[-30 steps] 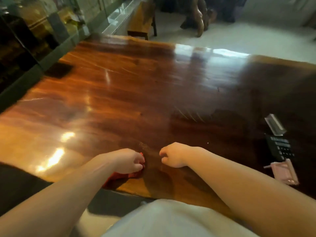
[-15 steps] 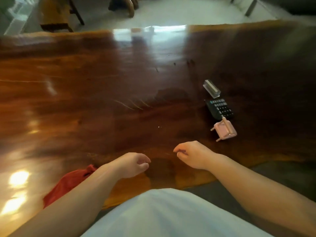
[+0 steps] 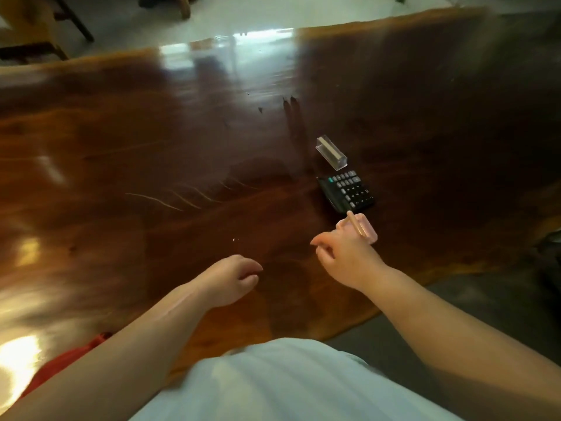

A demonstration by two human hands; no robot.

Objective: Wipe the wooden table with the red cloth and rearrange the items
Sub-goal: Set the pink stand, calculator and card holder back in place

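A black calculator [image 3: 346,191] is lying on the wooden table [image 3: 151,165], and every place here is told from it. Just behind the calculator, on its far side, a small clear plastic block [image 3: 331,151] is lying at a slant, close but not touching. Just in front of the calculator, on the near side, a small pink thing [image 3: 364,230] is sitting with a thin pale stick pointing toward the calculator's near edge. I cannot tell what it is.

The right hand [image 3: 346,258] is hanging in front of the calculator, right beside the pink thing. Its fingers are loose and a little curled, and it is holding nothing. Part of the hand is covering the pink thing's near corner, so I cannot tell if they are touching.

The left hand [image 3: 230,279] is hanging over the table to the near left of the calculator, well apart from it. Its fingers are loose and bent too, and it is gripping nothing.

The red cloth [image 3: 60,364] is lying far from the calculator, way over to the near left by the table's edge — most of it is hiding under the left forearm.

To the left of the calculator, thin pale streaks are shining on the dark wood.
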